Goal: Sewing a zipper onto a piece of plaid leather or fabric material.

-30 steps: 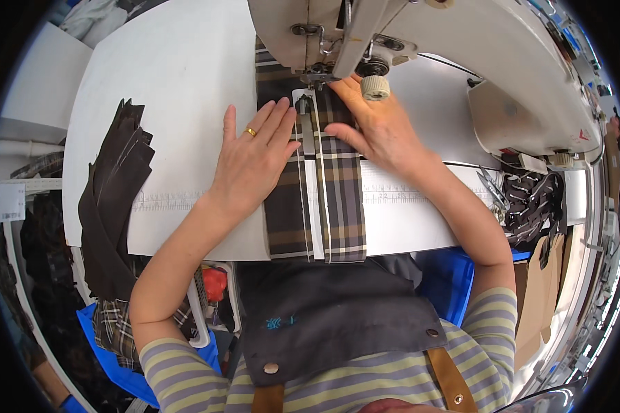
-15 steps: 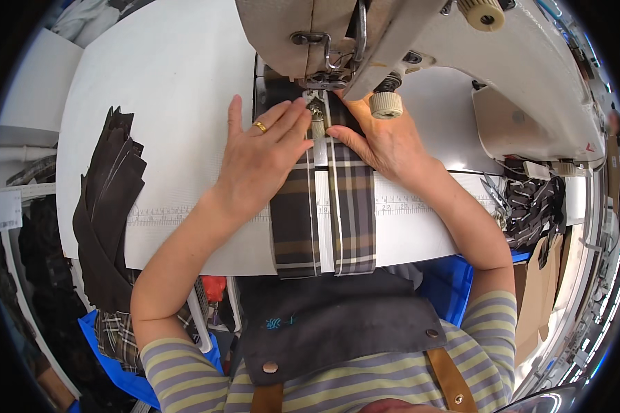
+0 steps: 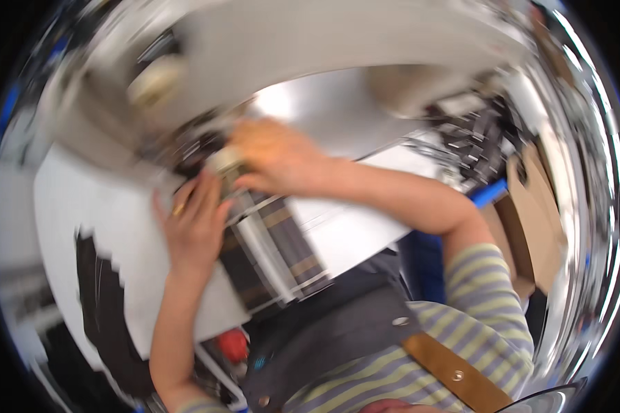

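Brown-and-black plaid cloth (image 3: 296, 239) looks light, limp; best pressed at its eleven-o'clock end. Left hand (image 3: 195, 230) has fingers extended; right hand's (image 3: 281, 158), blurred, I cannot tell.

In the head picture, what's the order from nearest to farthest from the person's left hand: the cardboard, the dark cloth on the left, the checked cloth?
From the left hand:
1. Checked cloth: by the fingers, reaching out to the right.
2. Dark cloth: to the left, hanging over the table's edge.
3. Cardboard: way over on the right.
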Action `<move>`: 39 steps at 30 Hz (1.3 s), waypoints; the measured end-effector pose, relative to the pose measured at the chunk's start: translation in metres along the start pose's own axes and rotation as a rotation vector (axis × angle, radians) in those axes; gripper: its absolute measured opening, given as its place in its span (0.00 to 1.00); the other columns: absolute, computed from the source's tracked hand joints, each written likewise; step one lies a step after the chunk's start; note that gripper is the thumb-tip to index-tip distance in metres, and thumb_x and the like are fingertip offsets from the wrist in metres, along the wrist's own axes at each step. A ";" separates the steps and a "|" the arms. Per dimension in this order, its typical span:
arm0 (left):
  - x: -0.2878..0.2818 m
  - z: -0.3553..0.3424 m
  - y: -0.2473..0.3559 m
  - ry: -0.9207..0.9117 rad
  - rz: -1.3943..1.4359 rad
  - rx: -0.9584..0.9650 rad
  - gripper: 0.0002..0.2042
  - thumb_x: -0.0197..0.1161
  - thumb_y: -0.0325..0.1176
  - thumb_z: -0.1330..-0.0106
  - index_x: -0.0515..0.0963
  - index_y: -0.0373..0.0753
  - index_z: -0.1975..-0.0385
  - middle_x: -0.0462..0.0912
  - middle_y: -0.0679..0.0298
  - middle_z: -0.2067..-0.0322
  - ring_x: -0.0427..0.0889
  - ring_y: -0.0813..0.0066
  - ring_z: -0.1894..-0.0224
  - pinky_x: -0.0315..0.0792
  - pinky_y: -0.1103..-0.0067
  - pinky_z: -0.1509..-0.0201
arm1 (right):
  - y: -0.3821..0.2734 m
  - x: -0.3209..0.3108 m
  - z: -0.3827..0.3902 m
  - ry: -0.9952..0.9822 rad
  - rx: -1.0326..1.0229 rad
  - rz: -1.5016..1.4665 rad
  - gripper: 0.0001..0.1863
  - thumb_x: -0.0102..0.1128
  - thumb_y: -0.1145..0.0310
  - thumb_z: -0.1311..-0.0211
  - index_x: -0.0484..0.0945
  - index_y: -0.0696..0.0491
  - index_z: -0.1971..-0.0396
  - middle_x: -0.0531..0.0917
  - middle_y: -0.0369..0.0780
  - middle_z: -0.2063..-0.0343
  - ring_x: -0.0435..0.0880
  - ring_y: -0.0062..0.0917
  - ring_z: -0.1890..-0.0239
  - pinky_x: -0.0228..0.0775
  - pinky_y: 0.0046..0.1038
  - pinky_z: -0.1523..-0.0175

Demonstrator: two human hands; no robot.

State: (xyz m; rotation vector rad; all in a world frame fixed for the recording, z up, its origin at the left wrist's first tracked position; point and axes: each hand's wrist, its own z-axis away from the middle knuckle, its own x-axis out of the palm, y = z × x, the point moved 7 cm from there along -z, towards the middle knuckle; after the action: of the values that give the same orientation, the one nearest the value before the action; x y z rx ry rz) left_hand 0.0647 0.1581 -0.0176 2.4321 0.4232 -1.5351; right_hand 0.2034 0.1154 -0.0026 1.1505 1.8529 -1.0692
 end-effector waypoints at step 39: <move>-0.035 -0.045 0.196 -0.655 1.817 -0.499 0.17 0.48 0.34 0.28 0.70 0.29 0.47 0.81 0.61 0.74 0.68 0.85 0.85 0.66 0.87 0.75 | -0.033 -0.215 0.143 0.071 0.249 -0.219 0.09 0.65 0.72 0.47 0.79 0.58 0.67 0.81 0.43 0.73 0.79 0.33 0.73 0.70 0.28 0.68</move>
State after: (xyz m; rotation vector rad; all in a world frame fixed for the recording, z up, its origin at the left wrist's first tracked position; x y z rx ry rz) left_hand 0.1594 -0.0123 0.0415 0.8801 -1.0764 -0.8839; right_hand 0.2696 -0.0971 0.1330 1.1553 1.9774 -1.4320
